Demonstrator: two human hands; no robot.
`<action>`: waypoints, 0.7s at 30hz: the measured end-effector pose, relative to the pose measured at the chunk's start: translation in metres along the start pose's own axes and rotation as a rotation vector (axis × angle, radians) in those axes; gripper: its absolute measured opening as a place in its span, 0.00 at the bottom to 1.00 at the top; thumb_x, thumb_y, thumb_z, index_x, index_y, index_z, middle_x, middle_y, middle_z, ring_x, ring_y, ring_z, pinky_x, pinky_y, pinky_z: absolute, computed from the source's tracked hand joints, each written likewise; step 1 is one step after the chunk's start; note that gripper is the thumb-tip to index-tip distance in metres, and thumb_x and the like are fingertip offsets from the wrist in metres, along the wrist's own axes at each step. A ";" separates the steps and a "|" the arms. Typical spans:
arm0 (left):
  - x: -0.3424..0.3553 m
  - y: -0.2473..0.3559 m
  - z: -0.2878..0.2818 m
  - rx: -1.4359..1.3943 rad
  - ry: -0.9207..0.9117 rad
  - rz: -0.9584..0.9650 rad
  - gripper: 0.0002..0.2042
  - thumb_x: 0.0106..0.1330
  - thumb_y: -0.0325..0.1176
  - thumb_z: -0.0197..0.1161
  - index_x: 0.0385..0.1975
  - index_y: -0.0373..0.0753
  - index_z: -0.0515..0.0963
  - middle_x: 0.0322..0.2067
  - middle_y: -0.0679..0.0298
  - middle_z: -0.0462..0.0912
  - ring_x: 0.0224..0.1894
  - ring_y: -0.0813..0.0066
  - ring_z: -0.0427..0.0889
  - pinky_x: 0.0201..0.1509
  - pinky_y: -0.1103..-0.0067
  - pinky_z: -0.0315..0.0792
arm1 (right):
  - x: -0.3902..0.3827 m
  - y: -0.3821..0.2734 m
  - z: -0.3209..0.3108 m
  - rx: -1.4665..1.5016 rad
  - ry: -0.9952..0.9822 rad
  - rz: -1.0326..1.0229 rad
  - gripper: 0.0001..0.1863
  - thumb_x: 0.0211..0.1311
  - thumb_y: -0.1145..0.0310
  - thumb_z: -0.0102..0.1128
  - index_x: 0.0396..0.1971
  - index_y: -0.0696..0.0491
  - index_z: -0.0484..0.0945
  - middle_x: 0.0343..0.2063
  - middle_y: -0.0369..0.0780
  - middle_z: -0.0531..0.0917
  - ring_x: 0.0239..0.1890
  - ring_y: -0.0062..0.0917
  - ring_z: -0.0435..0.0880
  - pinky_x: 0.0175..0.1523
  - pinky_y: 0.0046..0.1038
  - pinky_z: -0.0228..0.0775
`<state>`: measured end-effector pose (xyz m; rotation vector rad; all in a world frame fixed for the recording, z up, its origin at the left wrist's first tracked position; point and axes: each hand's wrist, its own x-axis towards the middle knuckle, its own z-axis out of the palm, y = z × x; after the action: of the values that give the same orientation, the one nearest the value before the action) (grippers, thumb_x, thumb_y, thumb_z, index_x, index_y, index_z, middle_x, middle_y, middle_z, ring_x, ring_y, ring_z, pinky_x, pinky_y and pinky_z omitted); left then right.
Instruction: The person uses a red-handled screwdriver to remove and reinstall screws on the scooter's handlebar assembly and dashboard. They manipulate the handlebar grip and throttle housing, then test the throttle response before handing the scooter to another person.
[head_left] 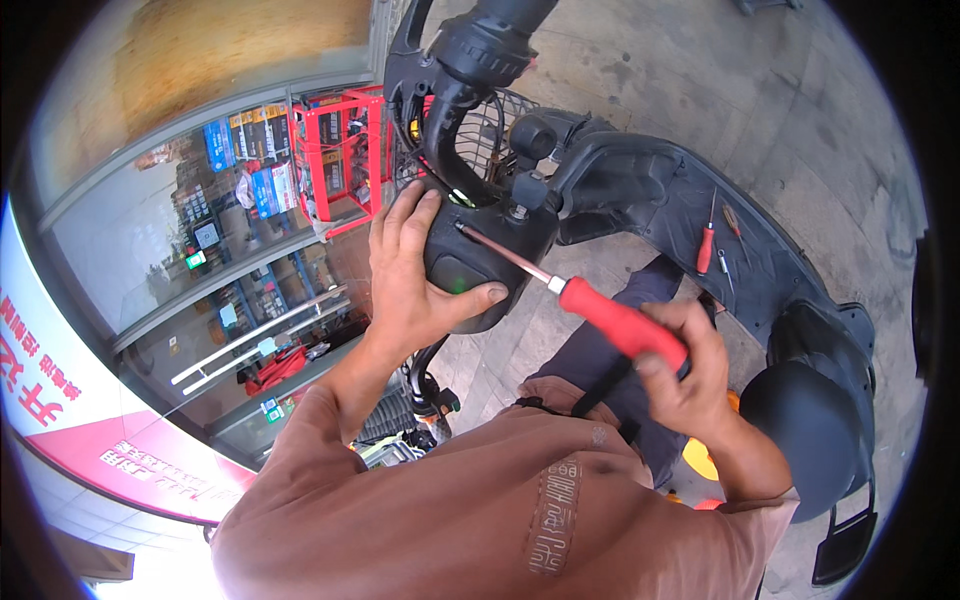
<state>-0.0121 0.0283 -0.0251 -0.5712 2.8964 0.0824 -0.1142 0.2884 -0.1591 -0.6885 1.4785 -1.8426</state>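
Observation:
My right hand [690, 365] is closed around the red handle of a screwdriver [615, 318]. Its long metal shaft slants up and left, and the tip meets the black plastic housing [470, 265] below the handlebar of an electric scooter. Thumb and fingers apart, my left hand [415, 270] lies against the left side of that housing, steadying contact along its edge. Above it rises the black handlebar [455, 130] with its grip and cables. Whether a screw sits under the tip is too small to tell.
On the scooter's dark footboard [670, 225] lie another red-handled screwdriver [706, 248] and a few slim tools. The black seat [805, 425] is at the right. A red metal rack [345, 155] and glass shopfront [130, 250] stand left. A wire basket [490, 125] sits behind the handlebar.

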 end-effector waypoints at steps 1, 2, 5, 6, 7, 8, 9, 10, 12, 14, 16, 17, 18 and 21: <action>-0.001 0.001 -0.001 0.000 -0.011 -0.007 0.52 0.32 0.57 0.77 0.60 0.34 0.65 0.61 0.47 0.63 0.61 0.41 0.60 0.65 0.56 0.56 | -0.002 -0.003 0.001 0.193 0.011 0.135 0.19 0.58 0.63 0.64 0.43 0.60 0.73 0.30 0.40 0.79 0.31 0.24 0.78 0.37 0.25 0.71; -0.002 0.001 -0.001 0.002 -0.017 -0.019 0.52 0.32 0.57 0.77 0.60 0.35 0.65 0.61 0.48 0.63 0.61 0.41 0.60 0.65 0.56 0.56 | -0.001 -0.004 -0.001 0.334 -0.015 0.423 0.17 0.64 0.60 0.56 0.42 0.60 0.73 0.32 0.38 0.79 0.34 0.19 0.76 0.41 0.22 0.69; -0.002 0.002 -0.001 0.001 -0.020 -0.029 0.52 0.32 0.57 0.77 0.60 0.35 0.65 0.61 0.49 0.63 0.61 0.40 0.60 0.64 0.55 0.56 | 0.004 -0.002 -0.009 0.082 -0.025 0.099 0.16 0.58 0.66 0.62 0.42 0.59 0.73 0.30 0.40 0.79 0.30 0.23 0.77 0.37 0.23 0.70; -0.002 0.002 -0.001 0.003 -0.020 -0.028 0.51 0.32 0.57 0.77 0.60 0.35 0.65 0.61 0.49 0.63 0.61 0.40 0.60 0.64 0.54 0.56 | 0.007 0.000 -0.014 -0.123 -0.075 -0.105 0.16 0.57 0.68 0.63 0.43 0.59 0.73 0.30 0.40 0.79 0.29 0.24 0.77 0.36 0.24 0.70; -0.002 0.002 -0.002 0.004 -0.023 -0.028 0.51 0.32 0.57 0.77 0.60 0.35 0.65 0.61 0.49 0.63 0.61 0.40 0.60 0.64 0.54 0.56 | 0.010 0.001 -0.016 -0.328 -0.124 -0.303 0.16 0.55 0.70 0.64 0.43 0.59 0.74 0.29 0.40 0.79 0.28 0.24 0.77 0.35 0.24 0.70; -0.002 0.002 -0.001 0.008 -0.017 -0.024 0.51 0.32 0.57 0.77 0.60 0.35 0.65 0.61 0.49 0.63 0.61 0.40 0.60 0.64 0.54 0.56 | 0.013 0.002 -0.016 -0.401 -0.113 -0.379 0.18 0.57 0.65 0.63 0.43 0.59 0.74 0.27 0.40 0.78 0.26 0.24 0.76 0.32 0.25 0.68; -0.001 0.001 -0.001 0.010 -0.013 -0.018 0.51 0.32 0.57 0.77 0.59 0.35 0.65 0.61 0.48 0.63 0.61 0.40 0.60 0.64 0.54 0.56 | 0.015 0.003 -0.013 -0.475 -0.102 -0.448 0.20 0.59 0.60 0.62 0.43 0.59 0.73 0.26 0.40 0.77 0.25 0.23 0.75 0.30 0.25 0.67; -0.001 0.001 0.000 0.015 -0.015 -0.015 0.51 0.32 0.57 0.77 0.59 0.35 0.66 0.61 0.48 0.63 0.60 0.40 0.60 0.64 0.54 0.56 | 0.016 0.004 -0.010 -0.531 -0.045 -0.517 0.23 0.60 0.54 0.61 0.44 0.59 0.73 0.24 0.39 0.76 0.23 0.22 0.74 0.28 0.25 0.65; -0.001 0.000 0.000 0.011 -0.010 -0.004 0.51 0.32 0.58 0.76 0.59 0.35 0.66 0.61 0.48 0.64 0.60 0.40 0.60 0.64 0.54 0.56 | 0.009 -0.002 0.004 -0.170 0.051 -0.192 0.23 0.60 0.54 0.61 0.44 0.58 0.74 0.24 0.39 0.76 0.23 0.22 0.74 0.27 0.26 0.65; -0.002 0.000 -0.001 0.015 -0.011 -0.010 0.51 0.33 0.58 0.76 0.59 0.35 0.66 0.61 0.48 0.64 0.60 0.40 0.61 0.64 0.53 0.56 | 0.003 -0.003 0.008 0.193 0.069 0.190 0.20 0.58 0.60 0.63 0.44 0.58 0.74 0.26 0.40 0.77 0.24 0.22 0.75 0.28 0.25 0.66; -0.002 0.001 0.000 0.006 -0.007 -0.023 0.51 0.33 0.59 0.76 0.59 0.36 0.66 0.61 0.48 0.64 0.60 0.40 0.61 0.64 0.53 0.55 | 0.000 -0.002 0.004 0.417 0.012 0.534 0.19 0.52 0.69 0.67 0.44 0.58 0.74 0.29 0.41 0.79 0.26 0.25 0.77 0.30 0.24 0.68; -0.002 0.001 0.000 0.007 -0.006 -0.019 0.51 0.33 0.59 0.76 0.59 0.36 0.66 0.61 0.48 0.64 0.60 0.40 0.61 0.64 0.53 0.55 | 0.000 0.000 0.000 0.384 -0.014 0.508 0.21 0.49 0.72 0.69 0.44 0.57 0.74 0.30 0.42 0.80 0.27 0.27 0.78 0.30 0.24 0.69; -0.002 0.000 0.000 0.008 -0.009 -0.013 0.51 0.33 0.59 0.76 0.59 0.36 0.66 0.61 0.48 0.64 0.60 0.40 0.61 0.64 0.53 0.55 | 0.001 0.002 -0.003 0.172 -0.043 0.257 0.22 0.49 0.69 0.70 0.44 0.57 0.74 0.28 0.41 0.79 0.26 0.28 0.78 0.29 0.26 0.69; -0.001 0.000 0.000 0.006 -0.013 -0.005 0.51 0.33 0.58 0.76 0.59 0.36 0.66 0.61 0.48 0.64 0.60 0.40 0.61 0.64 0.53 0.55 | 0.007 0.005 -0.010 -0.405 -0.113 -0.352 0.29 0.38 0.69 0.74 0.44 0.56 0.74 0.26 0.44 0.78 0.23 0.35 0.76 0.27 0.32 0.68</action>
<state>-0.0108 0.0286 -0.0250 -0.5746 2.8820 0.0765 -0.1259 0.2886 -0.1663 -1.2976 1.7600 -1.7246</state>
